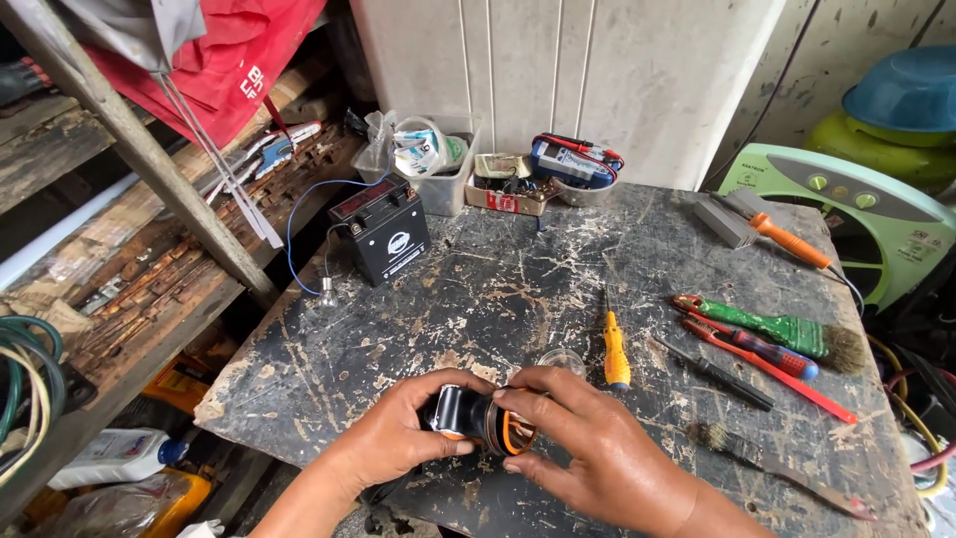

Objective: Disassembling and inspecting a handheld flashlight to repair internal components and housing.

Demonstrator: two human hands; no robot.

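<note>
Scratched and paint-worn, a dark worktop (518,299) fills the view, set against a pale wall with wooden shelving at nine o'clock. At six o'clock, near its front edge, a small lamp unit (480,418) with a black body and an orange rim is held between both hands. The left hand (403,428) is curled around the black end, fingers closed on it; the right hand (588,443) is closed over the orange-rimmed end, thumb and fingertips pressed on the rim. A clear round lens (563,361) is seen just beyond the right hand, at twelve o'clock from it. Beside that lens a yellow screwdriver (615,351) is laid. Farther out, toward three o'clock, a green-handled brush (787,332), red-handled pliers (767,357) and a dark rod (712,371) are spread. An orange-handled tool (789,241) is placed near two o'clock. At eleven o'clock a small black battery (383,231) is stood, with a blue wire (299,224) leading to a small bulb (326,291). Along the back edge, trays of small parts (508,189) are lined up.
</note>
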